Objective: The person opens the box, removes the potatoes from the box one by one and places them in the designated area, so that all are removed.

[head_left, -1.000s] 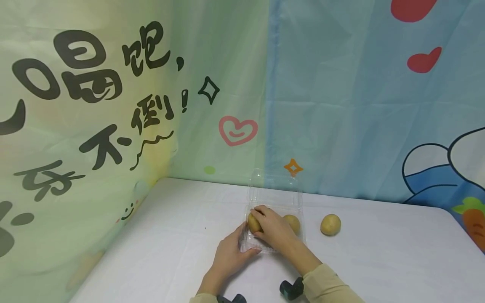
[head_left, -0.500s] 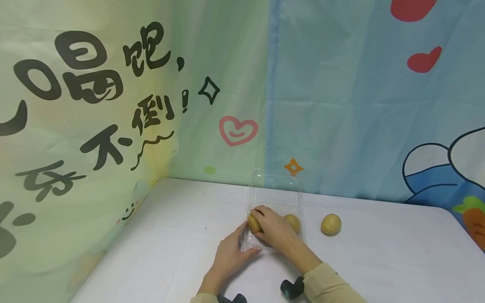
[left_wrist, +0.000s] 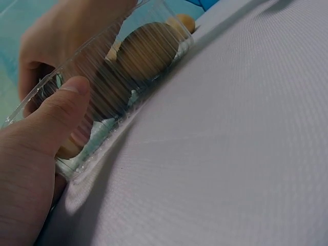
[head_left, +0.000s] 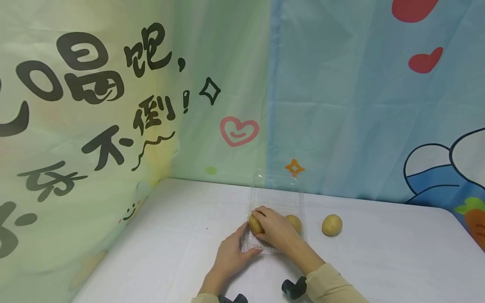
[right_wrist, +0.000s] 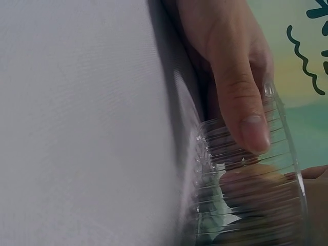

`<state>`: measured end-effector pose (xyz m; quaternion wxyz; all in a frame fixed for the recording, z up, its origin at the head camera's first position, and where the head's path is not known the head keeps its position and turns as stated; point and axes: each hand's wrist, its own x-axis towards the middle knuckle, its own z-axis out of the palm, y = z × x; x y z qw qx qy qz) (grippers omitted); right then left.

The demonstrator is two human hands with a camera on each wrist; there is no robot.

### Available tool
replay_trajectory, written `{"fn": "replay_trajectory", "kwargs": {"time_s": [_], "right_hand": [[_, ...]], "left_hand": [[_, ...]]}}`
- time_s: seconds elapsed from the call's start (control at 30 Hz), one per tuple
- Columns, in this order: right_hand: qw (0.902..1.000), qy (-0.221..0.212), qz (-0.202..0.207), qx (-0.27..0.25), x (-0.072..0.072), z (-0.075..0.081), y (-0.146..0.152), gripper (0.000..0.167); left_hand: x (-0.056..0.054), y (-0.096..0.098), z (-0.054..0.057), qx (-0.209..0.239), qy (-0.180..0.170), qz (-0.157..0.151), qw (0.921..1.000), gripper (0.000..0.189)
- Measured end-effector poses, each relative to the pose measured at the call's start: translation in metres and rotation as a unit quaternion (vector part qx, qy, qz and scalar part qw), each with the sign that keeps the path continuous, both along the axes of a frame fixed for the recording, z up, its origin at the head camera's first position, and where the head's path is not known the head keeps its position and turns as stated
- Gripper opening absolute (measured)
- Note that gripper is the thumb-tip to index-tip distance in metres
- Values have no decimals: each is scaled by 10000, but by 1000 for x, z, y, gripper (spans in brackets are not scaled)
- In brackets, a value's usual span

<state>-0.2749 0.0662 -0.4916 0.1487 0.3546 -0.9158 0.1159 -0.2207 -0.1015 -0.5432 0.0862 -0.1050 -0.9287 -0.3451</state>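
Note:
A clear plastic clamshell box (head_left: 248, 244) stands on the white table, its lid (head_left: 277, 195) raised back toward the curtain. My left hand (head_left: 230, 254) holds the box at its near left corner, with the thumb across the ribbed front wall in the left wrist view. Inside the box, my right hand (head_left: 280, 230) grips a yellow potato (head_left: 255, 227) at the left side. Its palm side and some of its fingers are hidden. A second potato (head_left: 295, 223) lies in the box's right half, partly behind the right wrist. Through the box wall, a potato (left_wrist: 146, 51) shows in the left wrist view.
Another potato (head_left: 331, 225) sits on the white table (head_left: 379, 256), right of the box. Dark wrist mounts (head_left: 294, 288) show at the near edge. A printed curtain (head_left: 333, 105) closes off the back and left sides, close behind the raised lid.

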Motion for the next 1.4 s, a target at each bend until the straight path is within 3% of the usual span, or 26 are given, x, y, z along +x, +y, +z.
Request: {"fn": "replay_trajectory", "kwargs": {"time_s": [0.37, 0.63, 1.07, 1.23, 1.4], "right_hand": [[9993, -75, -5, -356, 9, 8, 3, 66], [9972, -281, -277, -642, 18, 13, 7, 65], [9845, -286, -698, -1586, 34, 17, 19, 68], [9770, -513, -791, -1910, 39, 19, 25, 75], [9717, -455, -842, -2159, 44, 20, 35, 72]], "left_hand": [[1, 1, 2, 9, 2, -13, 10000, 89], [1, 0, 2, -17, 4, -5, 10000, 89], [1, 1, 4, -15, 38, 50, 10000, 89], [0, 1, 3, -37, -20, 97, 9999, 89], [0, 2, 2, -21, -67, 103, 9999, 88]]}}
